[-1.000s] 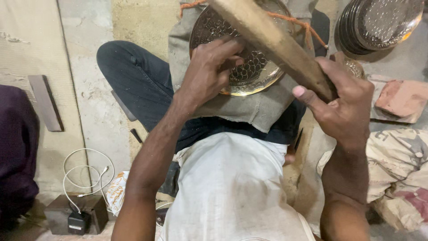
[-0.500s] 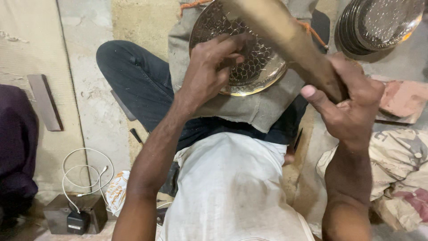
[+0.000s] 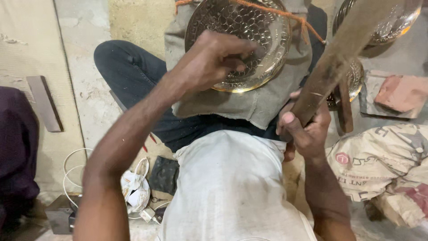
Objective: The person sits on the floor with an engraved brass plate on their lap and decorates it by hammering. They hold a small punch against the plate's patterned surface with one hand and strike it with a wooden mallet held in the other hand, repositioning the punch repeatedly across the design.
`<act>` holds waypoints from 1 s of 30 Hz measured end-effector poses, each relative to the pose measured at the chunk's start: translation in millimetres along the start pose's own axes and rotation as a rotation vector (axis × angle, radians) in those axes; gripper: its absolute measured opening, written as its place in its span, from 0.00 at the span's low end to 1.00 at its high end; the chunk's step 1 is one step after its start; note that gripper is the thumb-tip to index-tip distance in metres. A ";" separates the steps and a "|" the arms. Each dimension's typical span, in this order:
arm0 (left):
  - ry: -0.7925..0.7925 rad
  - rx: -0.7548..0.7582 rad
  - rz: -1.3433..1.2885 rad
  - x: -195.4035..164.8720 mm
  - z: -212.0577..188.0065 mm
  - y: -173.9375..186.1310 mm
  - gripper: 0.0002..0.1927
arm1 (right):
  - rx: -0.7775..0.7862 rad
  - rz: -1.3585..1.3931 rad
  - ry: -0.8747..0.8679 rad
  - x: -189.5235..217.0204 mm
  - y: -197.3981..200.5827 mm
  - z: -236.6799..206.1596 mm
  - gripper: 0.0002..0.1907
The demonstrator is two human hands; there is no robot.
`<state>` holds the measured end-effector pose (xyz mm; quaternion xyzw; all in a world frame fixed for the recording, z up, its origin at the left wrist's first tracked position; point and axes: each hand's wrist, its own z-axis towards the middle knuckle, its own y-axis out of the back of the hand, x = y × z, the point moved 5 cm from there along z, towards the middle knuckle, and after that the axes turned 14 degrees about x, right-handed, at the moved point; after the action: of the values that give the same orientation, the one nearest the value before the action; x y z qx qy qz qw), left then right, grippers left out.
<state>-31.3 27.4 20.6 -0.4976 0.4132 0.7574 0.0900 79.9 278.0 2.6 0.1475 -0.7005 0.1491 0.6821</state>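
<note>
The round metal plate (image 3: 249, 40) is golden brass, covered in a raised scale-like pattern, and lies on a grey-green cloth (image 3: 249, 105) with an orange cord (image 3: 285, 13) across it. The wooden stick (image 3: 330, 76) is brown, the trousers (image 3: 129, 71) dark blue, the shirt (image 3: 232, 187) dirty white.

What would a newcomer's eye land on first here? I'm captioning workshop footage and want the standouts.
First, the shiny patterned brass plate at top centre, lying on grey cloth over the person's lap, with the left hand pressed on it. Next, the wooden mallet gripped by the right hand, slanting up to the right. More metal plates sit at top right.
</note>
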 end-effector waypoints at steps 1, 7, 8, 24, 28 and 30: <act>-0.042 0.083 0.038 -2.4 7.3 -0.2 0.21 | -0.047 0.044 0.000 -9.2 -6.3 -7.0 0.23; -0.058 0.500 0.182 -9.5 36.8 -13.8 0.21 | -0.176 0.079 -0.131 -41.6 -44.9 -46.6 0.21; -0.142 0.500 0.211 -15.5 38.8 -12.8 0.22 | -0.185 0.076 -0.151 -46.0 -49.4 -50.4 0.21; -0.066 0.684 0.348 -10.4 37.9 -23.1 0.15 | 0.011 -0.422 -0.081 -36.3 -56.0 -46.2 0.10; -0.083 0.552 0.191 -1.1 33.3 -13.1 0.15 | -0.041 -0.295 -0.128 -36.6 -45.7 -49.3 0.13; -0.125 0.459 0.128 0.8 31.4 -9.2 0.14 | -0.092 -0.173 -0.149 -39.3 -43.5 -49.9 0.12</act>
<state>-47.9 55.5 20.1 -0.3893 0.5986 0.6772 0.1777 144.3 259.0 -35.1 0.1865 -0.7400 0.0461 0.6446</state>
